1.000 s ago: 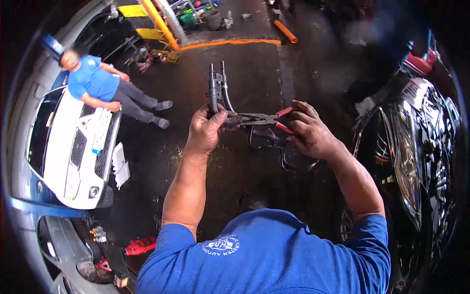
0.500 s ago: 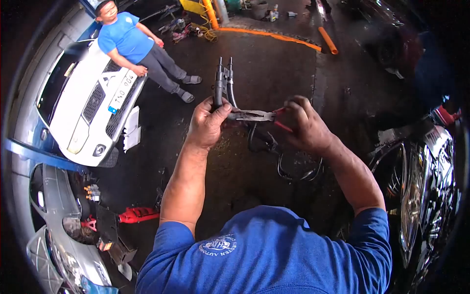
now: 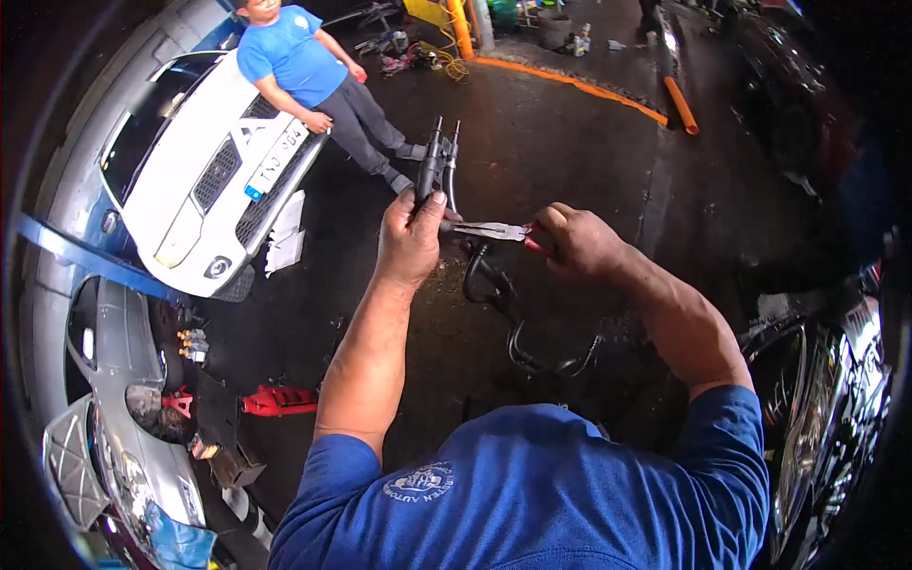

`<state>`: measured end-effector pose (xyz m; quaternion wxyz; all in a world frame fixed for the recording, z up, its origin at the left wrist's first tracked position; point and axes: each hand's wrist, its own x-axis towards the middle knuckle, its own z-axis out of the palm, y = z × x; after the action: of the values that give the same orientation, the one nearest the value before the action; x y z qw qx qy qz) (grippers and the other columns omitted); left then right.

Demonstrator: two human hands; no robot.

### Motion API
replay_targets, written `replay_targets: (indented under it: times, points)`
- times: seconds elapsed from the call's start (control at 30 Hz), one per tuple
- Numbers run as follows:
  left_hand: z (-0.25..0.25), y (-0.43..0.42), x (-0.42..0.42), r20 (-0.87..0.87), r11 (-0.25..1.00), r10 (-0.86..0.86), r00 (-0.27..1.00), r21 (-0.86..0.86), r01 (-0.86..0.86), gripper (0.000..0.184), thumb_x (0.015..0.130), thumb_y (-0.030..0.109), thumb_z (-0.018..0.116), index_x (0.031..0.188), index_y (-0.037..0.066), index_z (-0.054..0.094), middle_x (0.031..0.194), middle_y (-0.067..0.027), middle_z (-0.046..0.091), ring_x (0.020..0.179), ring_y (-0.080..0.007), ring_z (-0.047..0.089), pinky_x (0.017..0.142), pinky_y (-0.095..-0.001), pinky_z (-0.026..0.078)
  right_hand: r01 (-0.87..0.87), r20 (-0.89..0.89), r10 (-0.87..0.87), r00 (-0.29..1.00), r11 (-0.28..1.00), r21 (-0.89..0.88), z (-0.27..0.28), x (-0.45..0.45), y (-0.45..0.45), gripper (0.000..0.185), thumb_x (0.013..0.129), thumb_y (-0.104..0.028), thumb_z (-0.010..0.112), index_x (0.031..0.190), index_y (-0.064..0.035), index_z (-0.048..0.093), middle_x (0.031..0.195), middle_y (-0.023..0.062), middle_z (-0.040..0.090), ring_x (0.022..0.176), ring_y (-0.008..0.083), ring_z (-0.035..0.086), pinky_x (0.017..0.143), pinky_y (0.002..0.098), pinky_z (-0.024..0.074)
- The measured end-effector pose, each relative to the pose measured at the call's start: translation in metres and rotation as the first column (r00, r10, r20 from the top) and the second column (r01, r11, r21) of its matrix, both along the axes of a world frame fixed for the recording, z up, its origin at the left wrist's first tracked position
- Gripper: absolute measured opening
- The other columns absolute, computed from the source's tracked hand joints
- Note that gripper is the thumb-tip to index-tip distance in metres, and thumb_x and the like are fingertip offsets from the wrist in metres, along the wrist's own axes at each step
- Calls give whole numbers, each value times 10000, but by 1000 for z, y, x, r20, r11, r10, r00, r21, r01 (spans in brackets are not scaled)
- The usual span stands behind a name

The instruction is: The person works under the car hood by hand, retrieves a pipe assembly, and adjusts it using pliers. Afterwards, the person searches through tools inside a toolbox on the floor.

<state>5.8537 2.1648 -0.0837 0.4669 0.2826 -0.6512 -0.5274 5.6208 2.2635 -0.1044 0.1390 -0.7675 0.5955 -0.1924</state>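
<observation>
My left hand (image 3: 412,237) is closed around a black hose assembly (image 3: 431,171) with two slim metal tube ends pointing away from me. Its thumb presses along the thicker tube. In my right hand (image 3: 587,245) are long-nose pliers (image 3: 496,231), their red handles mostly covered by my fingers. The plier jaws point left and reach the hose assembly just beside my left fingers; exactly what they pinch is hard to make out. Below both hands, a dark bent hose (image 3: 514,332) hangs in a loose curve.
A person in a blue shirt (image 3: 302,59) stands by a white vehicle (image 3: 180,180) at upper left. A red floor jack (image 3: 280,401) and grey car body (image 3: 142,408) are at lower left. Shiny car parts (image 3: 817,408) line the right. An orange strip (image 3: 579,87) crosses the floor.
The view has shifted, so the surroundings appear farther right. My right fingers have closed more tightly around the plier handles, and the hanging hose has swung.
</observation>
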Motion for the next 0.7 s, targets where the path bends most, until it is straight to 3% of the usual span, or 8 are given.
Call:
replay_targets:
  times: [0.1, 0.2, 0.23, 0.37, 0.47, 0.57, 0.7]
  points:
    - [-2, -6, 7, 42, 976, 191, 981, -115, -185, 178, 894, 175, 540, 793, 28, 554, 642, -12, 566, 561, -80, 516, 526, -266, 427, -39, 2, 39, 999, 995, 89, -6, 12, -19, 483, 699, -141, 692, 1107, -40, 454, 1019, 169, 531, 912, 349, 578, 750, 409, 493]
    - [13, -43, 24, 114, 959, 283, 952, -12, -283, 183, 897, 166, 530, 773, 32, 544, 626, -2, 560, 515, -81, 499, 473, -278, 409, -103, 63, 98, 993, 991, 84, -1, 30, -69, 499, 689, -150, 699, 1108, -38, 453, 1021, 170, 533, 910, 352, 577, 751, 418, 488]
    - [16, -42, 24, 135, 942, 335, 933, -25, -334, 216, 890, 171, 534, 737, 19, 526, 593, -22, 557, 478, -119, 507, 447, -311, 404, -120, 60, 117, 991, 992, 45, -4, 29, -74, 508, 684, -152, 701, 1111, -36, 452, 1018, 171, 535, 912, 354, 576, 751, 421, 486]
    - [4, -45, 24, 250, 808, 568, 784, -350, -474, 271, 867, 191, 562, 691, -6, 501, 565, -96, 557, 500, -208, 565, 472, -349, 427, -127, -49, 121, 991, 979, -162, -19, 25, -88, 521, 671, -146, 697, 1117, -34, 452, 1007, 180, 541, 918, 365, 574, 758, 425, 484]
    - [19, -43, 27, 214, 743, 643, 735, -404, -533, 258, 868, 186, 558, 697, -1, 510, 568, -99, 558, 514, -210, 570, 485, -349, 426, -178, 66, 183, 981, 982, -67, -11, 36, -96, 479, 685, -127, 674, 1104, -38, 457, 999, 183, 542, 924, 365, 574, 759, 422, 484]
    - [33, -40, 27, 209, 735, 649, 732, -422, -531, 247, 866, 172, 558, 693, 2, 508, 560, -95, 543, 517, -212, 558, 494, -346, 423, -237, 196, 241, 951, 971, -41, -9, 43, -102, 414, 640, -64, 662, 1007, -3, 481, 911, 185, 549, 818, 377, 578, 685, 430, 482]
    - [20, -40, 39, 289, 705, 704, 649, -400, -586, 244, 858, 178, 572, 697, 5, 511, 560, -104, 526, 510, -208, 537, 496, -344, 409, -263, 62, 272, 960, 957, -124, -13, 46, -109, 428, 696, -108, 654, 1074, -39, 464, 999, 187, 546, 900, 366, 576, 745, 424, 479]
